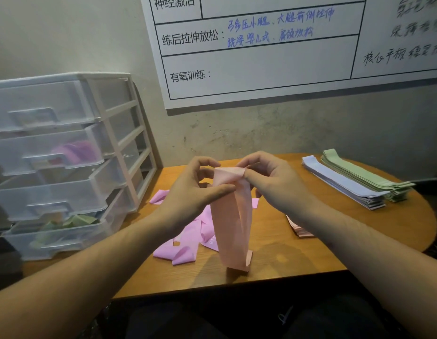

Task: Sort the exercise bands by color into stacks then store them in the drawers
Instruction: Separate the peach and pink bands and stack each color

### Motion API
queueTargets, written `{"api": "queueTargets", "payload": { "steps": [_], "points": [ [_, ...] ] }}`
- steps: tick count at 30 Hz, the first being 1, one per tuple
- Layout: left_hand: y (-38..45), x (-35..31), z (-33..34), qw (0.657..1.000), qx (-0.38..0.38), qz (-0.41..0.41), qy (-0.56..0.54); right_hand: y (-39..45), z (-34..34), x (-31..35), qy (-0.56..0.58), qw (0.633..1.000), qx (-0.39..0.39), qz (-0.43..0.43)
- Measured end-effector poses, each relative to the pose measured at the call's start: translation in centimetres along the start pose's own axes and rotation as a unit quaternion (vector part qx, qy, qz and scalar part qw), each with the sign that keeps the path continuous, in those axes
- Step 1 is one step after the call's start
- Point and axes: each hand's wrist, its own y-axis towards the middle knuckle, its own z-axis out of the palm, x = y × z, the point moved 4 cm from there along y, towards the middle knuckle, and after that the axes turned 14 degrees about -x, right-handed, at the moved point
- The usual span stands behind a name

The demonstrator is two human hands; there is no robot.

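both hands held one pale pink band [233, 216] above the middle of the worktop [273, 272]: the left hand [195, 189] pinched its top fold between thumb and fingers, and the right hand [273, 182] was closed on the same fold from the other side, so the loop hung down and its lower end touched the wood. to do this step well, i think the person should pull the loop flat, line up both edges, and then lay it on the low pink stack [299, 228] beside the right wrist, not on the loose purple-pink bands [188, 238] behind it. the lilac stack [339, 184] and green stack [366, 174] lay near the far right edge. the pink stack was mostly hidden by the right forearm. the drawer unit [66, 155] stood at the left edge; through its cloudy fronts i could make out something purple and something green, but not how many.
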Motion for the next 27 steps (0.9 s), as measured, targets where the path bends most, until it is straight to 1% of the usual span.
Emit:
{"api": "queueTargets", "payload": {
  "steps": [3,5,7,11,16,19,21,22,24,25,26,27],
  "points": [
    [-0.2,0.4,0.3,0.999,0.007,-0.044,-0.017,-0.1,0.1,-0.2,0.048,0.998,-0.011,0.049],
    [-0.4,0.5,0.7,0.994,0.021,-0.089,-0.056,-0.1,0.1,-0.2,0.071,0.995,-0.017,0.065],
    [-0.5,0.4,1.0,0.99,0.019,-0.11,-0.089,-0.1,0.1,-0.2,0.083,0.993,-0.014,0.083],
    [-0.4,0.3,1.3,0.993,0.005,-0.098,-0.071,0.0,-0.1,-0.2,0.097,0.989,-0.01,0.108],
    [-0.2,0.0,1.5,0.994,-0.022,-0.079,-0.073,-0.1,-0.5,0.1,0.088,0.993,-0.015,0.078],
    [-0.1,-0.2,1.7,0.995,-0.027,-0.064,-0.066,-0.4,-0.8,0.3,0.054,0.998,0.0,0.021],
    [-0.1,-0.3,1.9,0.996,-0.026,-0.061,-0.06,-0.6,-1.2,0.4,-0.01,0.998,-0.001,-0.065],
    [-0.1,-0.2,2.0,0.996,-0.021,-0.06,-0.058,-0.7,-1.4,0.5,-0.054,0.991,-0.011,-0.121],
    [-0.3,-0.2,2.2,0.996,-0.01,-0.061,-0.065,-0.8,-1.8,0.8,-0.137,0.961,-0.037,-0.237],
    [-0.4,-0.3,2.3,0.995,-0.006,-0.064,-0.071,-0.9,-1.9,1.0,-0.161,0.948,-0.049,-0.271],
    [-0.5,-0.2,2.4,0.995,-0.003,-0.069,-0.077,-0.8,-2.0,1.1,-0.165,0.946,-0.058,-0.273],
    [-0.6,-0.3,2.5,0.993,0.0,-0.076,-0.085,-0.5,-2.1,1.1,-0.149,0.956,-0.059,-0.245]
  ]
}}
